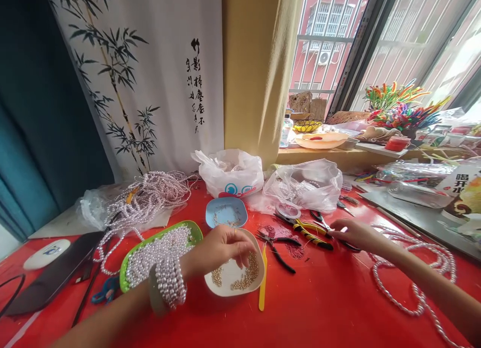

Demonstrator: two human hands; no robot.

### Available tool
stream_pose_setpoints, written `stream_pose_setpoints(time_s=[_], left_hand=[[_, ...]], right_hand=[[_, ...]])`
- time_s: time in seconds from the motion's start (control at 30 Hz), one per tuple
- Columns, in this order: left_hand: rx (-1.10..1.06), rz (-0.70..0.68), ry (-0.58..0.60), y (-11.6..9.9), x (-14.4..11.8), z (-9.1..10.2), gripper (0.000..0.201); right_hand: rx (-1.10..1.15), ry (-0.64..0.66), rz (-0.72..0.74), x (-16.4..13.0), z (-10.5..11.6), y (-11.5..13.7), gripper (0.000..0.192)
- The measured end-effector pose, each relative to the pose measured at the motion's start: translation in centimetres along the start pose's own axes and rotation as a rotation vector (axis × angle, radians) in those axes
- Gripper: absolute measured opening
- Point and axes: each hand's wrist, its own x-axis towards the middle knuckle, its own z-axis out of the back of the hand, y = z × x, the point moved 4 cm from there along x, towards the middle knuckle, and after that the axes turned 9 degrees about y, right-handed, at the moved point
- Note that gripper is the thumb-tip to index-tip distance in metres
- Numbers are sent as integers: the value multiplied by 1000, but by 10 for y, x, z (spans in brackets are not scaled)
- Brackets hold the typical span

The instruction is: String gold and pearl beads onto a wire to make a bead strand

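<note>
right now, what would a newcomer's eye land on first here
The bright red table takes the eye first, strewn with pearl strands: a big heap at the back left and a green tray full of pearls. At the middle the left hand, its wrist wrapped in pearls, dips into a white dish of gold beads, while the right hand reaches to the pliers.

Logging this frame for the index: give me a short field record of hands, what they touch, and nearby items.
left hand: fingers over white dish of gold beads
left wrist: pearl bracelets
right hand: on pliers with yellow-black handles
surface: red table
nearby: green tray of pearls, blue dish, pearl strands
</note>
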Motion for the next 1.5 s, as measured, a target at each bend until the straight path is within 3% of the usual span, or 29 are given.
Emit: stream_pose_setpoints(time_s=[0.13,0.23,0.37,0.5,0.63,0.73,0.8,0.83,0.93,1.0,1.03,1.17,1.23,1.3,1.37,1.5], left_hand=[[59,1,101,-4,-4,-10,23],[129,19,250,-9,-12,-19,23],[294,-26,445,-17,-24,-28,26],[347,-30,609,-12,-33,-34,26],[364,-40,780,-1,-46,-36,27],[471,56,841,-3,-54,-31,38],[522,99,789,-14,-54,-22,42],[538,76,691,-23,-49,-17,39],[570,-28,255,-49,-27,1,31],[562,-134,-127,-61,-10,12,29],[540,-191,-217,-64,-1,12,28],[357,-249,-210,-59,41,-3,36],[205,-208,-168,-54,59,-11,49],[80,-93,-125,-47,73,-18,49],[-20,-14,-87,-42,80,-21,48],[-83,73,-147,-33,79,-15,57]], right_hand=[[19,-41,6,-2,-6,4,35],[35,-52,12,-6,-7,12,40],[110,50,140,-15,-17,34,42],[119,125,264,-19,-26,48,40],[66,92,239,-17,-22,46,29],[39,57,188,-18,-7,49,31],[27,3,185,-20,7,59,33],[20,-26,201,-21,13,67,33],[-25,-104,232,-24,27,93,32],[-92,-155,269,-23,31,112,30],[-127,-179,307,-23,32,121,29],[-204,-188,471,-18,30,157,28],[-232,-131,472,-15,28,170,29],[-243,-88,461,-13,26,179,24],[-231,-63,458,-11,26,184,19],[-202,-53,423,-7,30,176,21]])
